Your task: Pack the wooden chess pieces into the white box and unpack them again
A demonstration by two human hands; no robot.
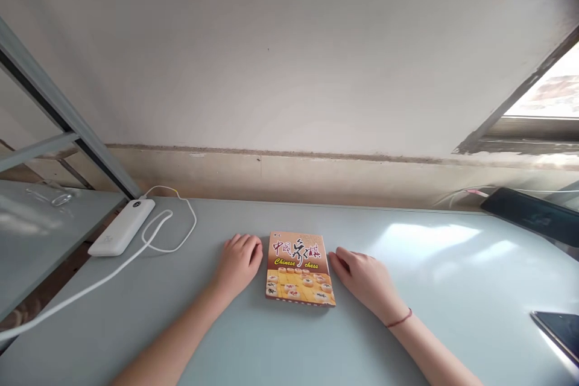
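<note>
A Chinese chess box (299, 268), flat and printed in orange and brown, lies face up on the grey-blue table (289, 344) between my two hands. My left hand (242, 259) rests on the tabletop just left of the box, fingers curled into a loose fist with nothing seen in it. On the other side, my right hand (362, 274) is likewise curled shut on the surface, its thumb side close to the box's right edge. A thin dark red cord circles my right wrist. Neither hand holds the box.
At the left, a white power bank (122, 227) has a white cable (113, 277) looping across the table. A dark, long object (536, 214) lies at the back right, and a phone-like device (561, 329) at the right edge. Behind the table rises a wall (289, 72).
</note>
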